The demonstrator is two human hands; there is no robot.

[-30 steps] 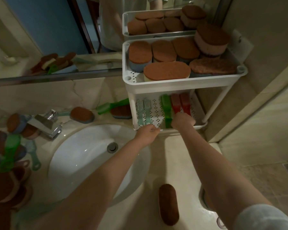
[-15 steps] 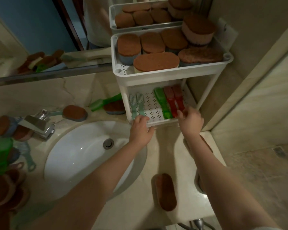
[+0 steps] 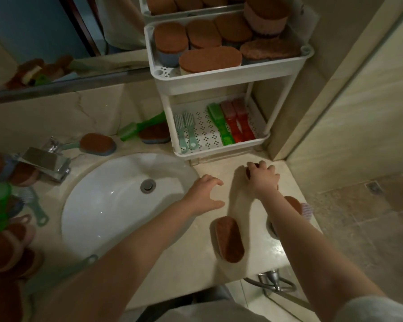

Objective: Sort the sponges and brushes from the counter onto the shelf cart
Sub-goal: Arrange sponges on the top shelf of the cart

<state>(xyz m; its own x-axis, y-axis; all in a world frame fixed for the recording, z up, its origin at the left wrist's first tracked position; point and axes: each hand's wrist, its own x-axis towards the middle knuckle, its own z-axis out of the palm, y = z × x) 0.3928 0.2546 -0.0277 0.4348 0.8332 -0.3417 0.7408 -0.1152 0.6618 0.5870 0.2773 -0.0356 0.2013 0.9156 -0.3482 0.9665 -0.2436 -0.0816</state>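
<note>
Right hand point(image 3: 263, 178) curling round a sponge point(image 3: 249, 173) on the counter point(image 3: 191, 263), left hand point(image 3: 204, 194) hovering beside it, fingers point(image 3: 215, 181) spreading apart, holding nothing, cart point(image 3: 219, 151) standing just behind

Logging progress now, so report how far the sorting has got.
Done: the top tray is packed with brown sponges, and five brushes lie in the lower tray. In hand: the right hand curls over a counter sponge; the left hand hovers open. Left: a loose sponge nearby, a green brush and a blue-backed sponge near the tap, plus a pile at far left.
</note>
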